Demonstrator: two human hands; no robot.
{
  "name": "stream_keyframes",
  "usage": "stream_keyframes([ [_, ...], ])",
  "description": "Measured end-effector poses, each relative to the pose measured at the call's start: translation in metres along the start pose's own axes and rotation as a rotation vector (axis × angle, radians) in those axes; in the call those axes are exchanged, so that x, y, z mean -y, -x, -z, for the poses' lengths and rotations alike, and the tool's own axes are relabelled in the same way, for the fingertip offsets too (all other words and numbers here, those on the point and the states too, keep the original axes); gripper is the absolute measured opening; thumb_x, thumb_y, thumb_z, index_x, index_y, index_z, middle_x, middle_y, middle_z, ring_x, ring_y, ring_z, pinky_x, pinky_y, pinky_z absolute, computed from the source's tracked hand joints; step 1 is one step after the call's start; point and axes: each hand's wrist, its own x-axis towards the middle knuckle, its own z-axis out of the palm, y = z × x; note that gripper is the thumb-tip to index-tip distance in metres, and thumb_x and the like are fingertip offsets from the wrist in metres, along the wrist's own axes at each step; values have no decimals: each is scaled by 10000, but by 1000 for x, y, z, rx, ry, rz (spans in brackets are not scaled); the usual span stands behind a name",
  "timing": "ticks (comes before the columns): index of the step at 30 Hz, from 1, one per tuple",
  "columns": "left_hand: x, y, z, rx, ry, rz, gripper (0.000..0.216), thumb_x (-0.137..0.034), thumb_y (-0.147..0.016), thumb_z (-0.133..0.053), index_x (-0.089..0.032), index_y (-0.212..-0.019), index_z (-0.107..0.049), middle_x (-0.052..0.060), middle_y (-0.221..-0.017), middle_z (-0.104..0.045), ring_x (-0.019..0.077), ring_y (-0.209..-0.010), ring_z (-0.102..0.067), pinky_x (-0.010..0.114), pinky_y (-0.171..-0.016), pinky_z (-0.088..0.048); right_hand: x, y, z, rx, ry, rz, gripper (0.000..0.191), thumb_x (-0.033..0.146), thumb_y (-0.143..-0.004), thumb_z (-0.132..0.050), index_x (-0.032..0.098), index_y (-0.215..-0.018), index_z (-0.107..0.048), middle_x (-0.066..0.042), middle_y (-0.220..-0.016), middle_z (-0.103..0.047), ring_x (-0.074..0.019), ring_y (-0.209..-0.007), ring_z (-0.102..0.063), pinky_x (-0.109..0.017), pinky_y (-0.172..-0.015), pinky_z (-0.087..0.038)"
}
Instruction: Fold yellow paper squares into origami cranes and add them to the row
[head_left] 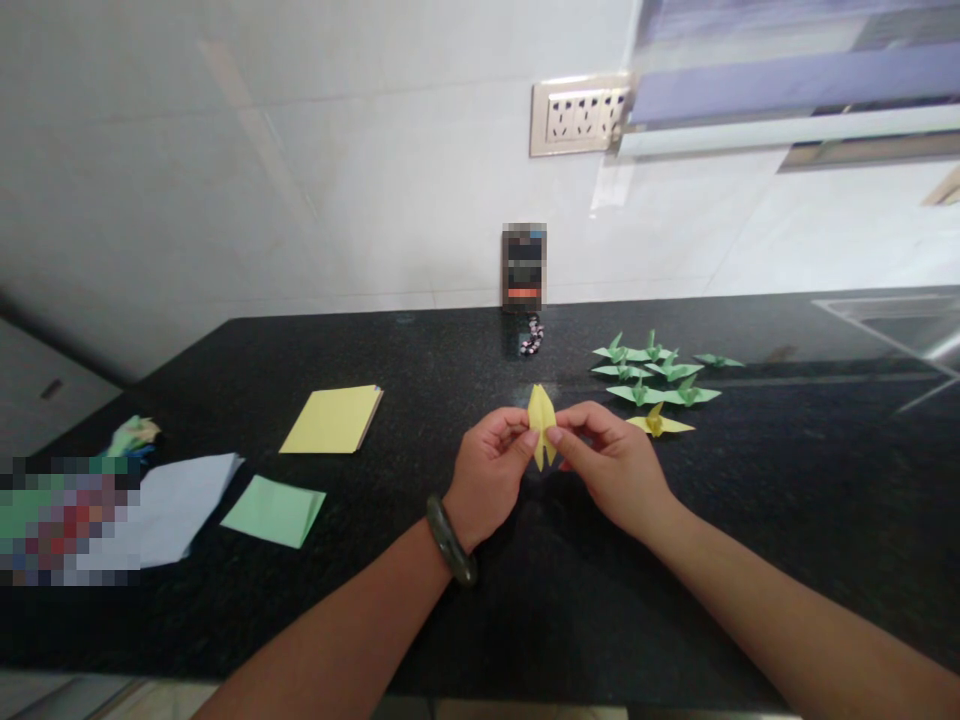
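Between my hands, a small piece of folded yellow origami paper [541, 418] stands upright, its lower end split into two points. My left hand [495, 465] pinches its left edge with thumb and fingers. On the other side, my right hand [611, 465] grips the right edge, the thumb pressed on the front. Just beyond my right hand lies a finished yellow paper crane [658, 423]. Several green paper cranes [667, 370] sit in rows behind it. A dark bangle [451, 540] circles my left wrist.
On the black countertop [420, 370], a yellow paper stack [332, 420], a green folded sheet [274, 511] and white paper [180, 508] lie to the left. A phone [524, 266] with a beaded strap [532, 337] leans on the wall, below a socket panel [577, 116].
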Motion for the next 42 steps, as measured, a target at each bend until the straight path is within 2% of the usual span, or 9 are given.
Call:
stream_keyframes([
  [3, -2, 0, 0, -23, -23, 22, 126, -224, -726, -616, -131, -809, -633, 18, -701, -663, 107, -629, -584, 232, -624, -461, -1, 0, 0, -7, 1, 0, 164, 321, -741, -596, 158, -738, -604, -20, -700, -580, -121, -578, -522, -255, -537, -445],
  [9, -1, 0, 4, -64, -152, 68, 204, -291, -695, -652, -127, -812, -687, 43, -716, -687, 131, -609, -590, 254, -591, -465, -1, 0, -1, 40, -75, -126, 194, 348, -727, -607, 155, -744, -591, 7, -584, -565, -103, -487, -491, -231, -469, -404],
  [17, 0, -1, 7, -135, -369, -38, 135, -251, -710, -628, -147, -747, -705, 39, -697, -688, 144, -610, -590, 255, -574, -458, 3, 0, -1, 5, -80, -115, 195, 348, -696, -640, 154, -718, -624, -1, -571, -589, -106, -485, -502, -238, -476, -414],
  [27, -2, 3, 3, -83, -300, 7, 179, -304, -718, -623, -130, -719, -667, 29, -659, -657, 121, -578, -555, 234, -552, -435, 5, -1, 1, 14, -153, -185, 203, 324, -633, -693, 137, -634, -615, 5, -545, -580, -95, -488, -486, -224, -478, -374],
  [32, -2, 1, 4, -68, -273, 40, 183, -298, -729, -604, -131, -659, -637, 7, -580, -593, 107, -541, -502, 229, -529, -409, 4, -1, 0, 31, -195, -197, 202, 321, -627, -701, 143, -632, -606, 7, -551, -586, -96, -491, -494, -231, -488, -387],
  [37, -3, 0, 5, -72, -343, 32, 193, -295, -742, -570, -143, -624, -584, -23, -531, -519, 88, -485, -439, 217, -483, -363, 4, 0, -1, 67, -273, -218, 205, 325, -633, -701, 143, -626, -607, 5, -543, -585, -93, -497, -505, -230, -496, -403],
  [42, -3, 2, 6, -22, -404, 23, 183, -302, -764, -530, -154, -661, -564, -18, -556, -520, 95, -499, -447, 213, -471, -349, 5, -2, 0, 192, -360, -299, 254, 349, -611, -719, 150, -625, -562, 24, -547, -580, -78, -460, -503, -211, -467, -407],
])
